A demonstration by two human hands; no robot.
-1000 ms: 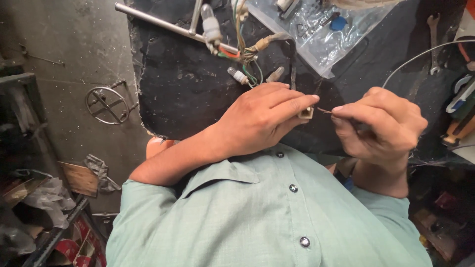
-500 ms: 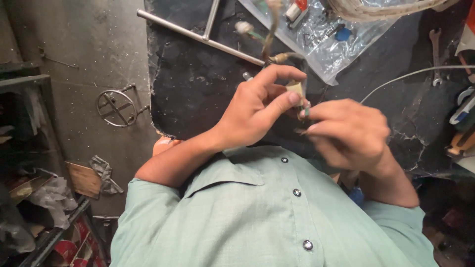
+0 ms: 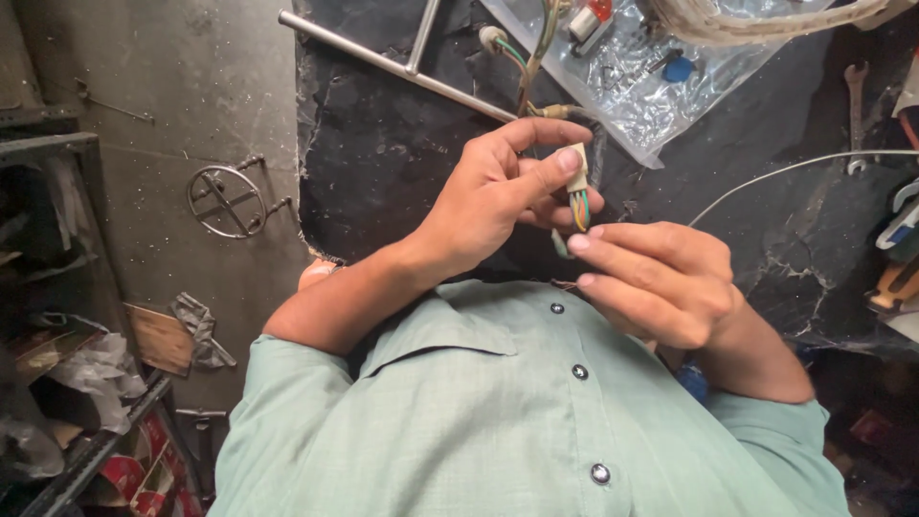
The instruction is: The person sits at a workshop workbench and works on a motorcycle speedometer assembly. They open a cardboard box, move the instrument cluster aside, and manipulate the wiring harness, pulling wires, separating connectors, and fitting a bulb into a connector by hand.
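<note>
Since half a second ago your hands have parted slightly and the connector (image 3: 579,180) now shows clear at frame centre; your left hand (image 3: 493,196) pinches that small beige plug between thumb and fingers, coloured wires (image 3: 578,211) hanging below it; your right hand (image 3: 661,278) sits just beside, lower right, fingers curled, fingertips near the wires; cannot tell if it grips anything; clear plastic bag (image 3: 641,77) top centre; metal rod (image 3: 392,65) upper left of it.

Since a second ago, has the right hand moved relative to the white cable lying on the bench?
Yes. The right hand has drawn in toward the left hand and the small connector, away from the white cable it sat nearer before.
</note>
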